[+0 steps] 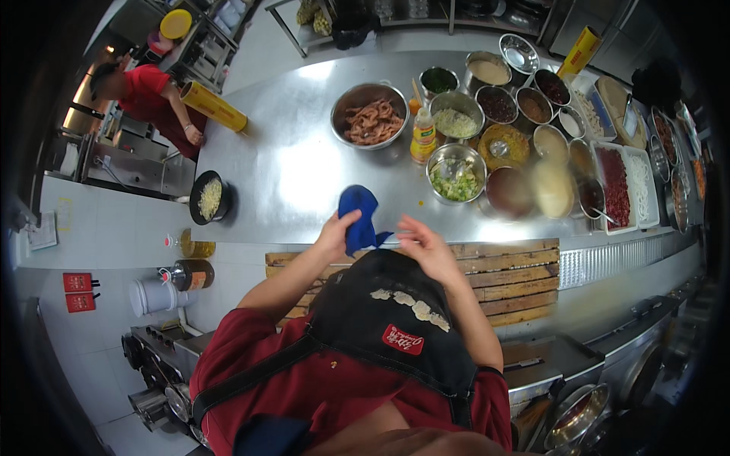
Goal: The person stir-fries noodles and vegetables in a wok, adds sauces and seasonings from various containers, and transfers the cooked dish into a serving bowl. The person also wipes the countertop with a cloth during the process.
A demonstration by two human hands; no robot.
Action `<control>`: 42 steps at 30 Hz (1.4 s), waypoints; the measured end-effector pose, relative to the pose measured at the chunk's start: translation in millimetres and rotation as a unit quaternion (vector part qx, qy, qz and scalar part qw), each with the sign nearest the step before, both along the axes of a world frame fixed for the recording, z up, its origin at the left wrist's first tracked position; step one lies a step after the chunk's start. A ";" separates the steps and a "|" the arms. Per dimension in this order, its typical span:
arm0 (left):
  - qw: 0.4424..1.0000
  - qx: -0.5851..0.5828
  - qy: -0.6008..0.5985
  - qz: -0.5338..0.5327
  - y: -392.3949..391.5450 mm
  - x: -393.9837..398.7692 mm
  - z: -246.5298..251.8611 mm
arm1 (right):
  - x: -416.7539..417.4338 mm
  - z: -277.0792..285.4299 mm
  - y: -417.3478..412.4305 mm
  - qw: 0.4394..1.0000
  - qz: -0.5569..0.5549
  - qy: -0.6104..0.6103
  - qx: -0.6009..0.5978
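My left hand (336, 232) grips a folded blue cloth (358, 214) at the near edge of the steel table (274, 137), thumb on top. A loose corner of the cloth hangs towards my right hand (423, 246). That hand is apart from the cloth, its fingers spread and holding nothing, just in front of my black apron (376, 290). Beyond the hands stands a steel bowl of sliced meat (373, 122). Right of it are a yellow-labelled bottle (423, 137) and a steel bowl of chopped green vegetables (456, 179).
Steel pots of sauces and seasonings (536, 105) crowd the table's right side, with white trays of red and white shreds (613, 188) beyond. A black bowl (209, 198) and a yellow film roll (214, 106) sit at the left edge. A co-worker (151, 102) stands behind the roll.
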State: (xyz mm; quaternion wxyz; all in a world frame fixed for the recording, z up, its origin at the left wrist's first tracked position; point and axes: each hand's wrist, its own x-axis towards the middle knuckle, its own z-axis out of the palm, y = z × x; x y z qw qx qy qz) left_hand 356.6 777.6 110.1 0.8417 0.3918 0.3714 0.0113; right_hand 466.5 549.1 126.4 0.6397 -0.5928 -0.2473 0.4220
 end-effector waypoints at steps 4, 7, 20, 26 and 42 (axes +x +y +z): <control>0.994 -0.058 0.042 0.078 47.2 10.8 -43.4 | -19.3 -8.6 -34.7 0.986 -0.143 0.080 -0.036; 0.994 -0.089 -0.050 0.034 66.2 57.5 -92.8 | -51.1 -14.4 -82.5 0.951 -0.270 0.133 -0.064; 0.780 0.012 -0.097 -0.618 -169.0 119.1 -33.9 | -298.8 81.1 -235.9 0.420 -0.830 -0.108 -0.352; 0.590 -0.006 -0.105 -0.800 -299.2 101.6 -13.3 | -486.4 62.3 -304.8 0.051 -0.691 0.064 -0.719; 0.295 -0.026 -0.126 -0.947 -709.3 -99.4 -4.6 | -526.3 -6.3 -311.6 0.089 -0.934 0.142 -0.316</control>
